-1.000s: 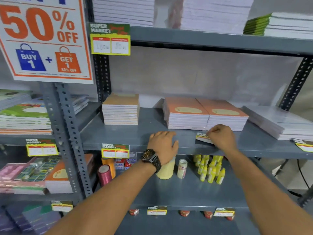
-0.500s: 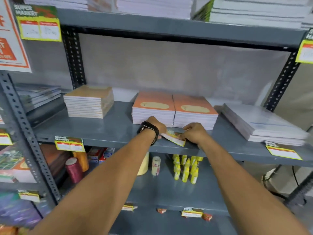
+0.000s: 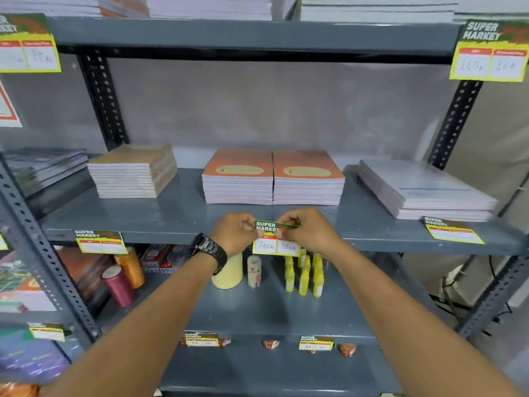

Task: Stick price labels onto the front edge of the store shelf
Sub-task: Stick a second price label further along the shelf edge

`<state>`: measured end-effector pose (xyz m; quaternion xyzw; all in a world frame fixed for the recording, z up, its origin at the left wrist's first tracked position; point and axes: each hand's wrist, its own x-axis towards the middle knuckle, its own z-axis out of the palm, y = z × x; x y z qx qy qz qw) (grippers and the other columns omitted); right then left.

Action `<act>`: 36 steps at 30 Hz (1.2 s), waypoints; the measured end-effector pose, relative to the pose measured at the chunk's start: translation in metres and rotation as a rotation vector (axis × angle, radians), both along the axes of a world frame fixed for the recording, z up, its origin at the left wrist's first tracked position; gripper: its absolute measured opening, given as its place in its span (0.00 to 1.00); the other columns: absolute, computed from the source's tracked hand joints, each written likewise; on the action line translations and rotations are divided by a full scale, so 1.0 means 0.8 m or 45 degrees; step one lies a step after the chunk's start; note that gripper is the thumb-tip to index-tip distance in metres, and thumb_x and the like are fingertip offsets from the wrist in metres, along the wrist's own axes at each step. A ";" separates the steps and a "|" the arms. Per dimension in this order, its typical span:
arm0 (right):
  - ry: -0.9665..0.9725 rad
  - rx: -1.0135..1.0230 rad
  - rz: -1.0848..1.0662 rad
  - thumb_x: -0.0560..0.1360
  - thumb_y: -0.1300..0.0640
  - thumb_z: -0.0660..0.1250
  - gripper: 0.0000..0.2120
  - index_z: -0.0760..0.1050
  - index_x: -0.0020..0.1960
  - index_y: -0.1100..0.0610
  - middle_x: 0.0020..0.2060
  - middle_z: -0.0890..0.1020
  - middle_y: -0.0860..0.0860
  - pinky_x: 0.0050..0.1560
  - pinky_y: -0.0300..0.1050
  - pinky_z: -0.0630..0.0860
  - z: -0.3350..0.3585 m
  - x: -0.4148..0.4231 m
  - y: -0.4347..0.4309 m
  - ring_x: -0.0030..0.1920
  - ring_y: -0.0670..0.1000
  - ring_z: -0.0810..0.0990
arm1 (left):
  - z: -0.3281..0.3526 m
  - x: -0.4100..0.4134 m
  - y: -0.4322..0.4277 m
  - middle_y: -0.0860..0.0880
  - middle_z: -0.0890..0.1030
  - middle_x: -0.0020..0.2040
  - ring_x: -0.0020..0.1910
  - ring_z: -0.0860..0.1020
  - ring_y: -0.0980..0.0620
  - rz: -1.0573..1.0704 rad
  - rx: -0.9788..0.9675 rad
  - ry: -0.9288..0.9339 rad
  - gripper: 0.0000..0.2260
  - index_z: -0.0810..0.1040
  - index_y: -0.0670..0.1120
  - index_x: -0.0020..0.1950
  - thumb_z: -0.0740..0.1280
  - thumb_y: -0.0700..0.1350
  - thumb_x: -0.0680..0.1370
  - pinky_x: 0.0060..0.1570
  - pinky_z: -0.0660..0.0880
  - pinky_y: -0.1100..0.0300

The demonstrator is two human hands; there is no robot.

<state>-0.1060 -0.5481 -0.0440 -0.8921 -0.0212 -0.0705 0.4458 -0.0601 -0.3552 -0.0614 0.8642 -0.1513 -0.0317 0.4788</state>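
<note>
A green, red and yellow price label [image 3: 274,241] reading 700 and 550 hangs against the front edge of the grey middle shelf [image 3: 177,236], just below two stacks of orange notebooks [image 3: 272,179]. My left hand [image 3: 233,237], with a black watch on its wrist, pinches the label's top left corner. My right hand [image 3: 310,230] pinches its top right corner. Both hands press the label's green top strip at the shelf's lip.
Other labels hang on this shelf at the left [image 3: 100,242] and right [image 3: 453,230], and on the shelves above and below. Tape rolls [image 3: 229,272], yellow bottles [image 3: 306,275] and thread spools [image 3: 118,285] stand on the lower shelf. Perforated uprights [image 3: 43,253] frame the bay.
The view has shifted right and centred on the bay. The label went from lying slanted on the shelf top to hanging upright on the front edge, with my left hand now gripping it too.
</note>
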 end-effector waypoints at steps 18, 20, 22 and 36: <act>-0.216 -0.076 -0.301 0.70 0.63 0.75 0.06 0.81 0.40 0.53 0.34 0.82 0.47 0.44 0.45 0.81 -0.046 -0.030 0.017 0.37 0.47 0.82 | -0.046 -0.028 0.004 0.56 0.81 0.35 0.38 0.81 0.51 0.240 0.303 -0.392 0.06 0.75 0.53 0.40 0.72 0.48 0.73 0.40 0.78 0.55; -0.220 -0.110 -0.304 0.71 0.63 0.74 0.06 0.81 0.40 0.53 0.34 0.83 0.47 0.44 0.46 0.82 -0.047 -0.029 0.018 0.37 0.46 0.82 | -0.048 -0.029 0.002 0.55 0.81 0.36 0.35 0.80 0.52 0.224 0.327 -0.426 0.05 0.74 0.53 0.44 0.71 0.48 0.74 0.37 0.78 0.55; -0.226 -0.142 -0.304 0.71 0.62 0.74 0.05 0.81 0.41 0.53 0.36 0.83 0.47 0.44 0.47 0.82 -0.048 -0.028 0.018 0.38 0.47 0.82 | -0.048 -0.030 0.002 0.55 0.79 0.36 0.31 0.79 0.55 0.205 0.354 -0.434 0.06 0.72 0.52 0.47 0.69 0.47 0.76 0.32 0.75 0.58; -0.291 -0.421 -0.313 0.71 0.58 0.74 0.04 0.80 0.42 0.55 0.39 0.78 0.50 0.43 0.48 0.78 -0.045 -0.022 0.014 0.40 0.51 0.77 | -0.049 -0.020 0.006 0.52 0.82 0.38 0.37 0.81 0.46 0.134 0.550 -0.569 0.12 0.65 0.51 0.55 0.65 0.52 0.76 0.38 0.79 0.50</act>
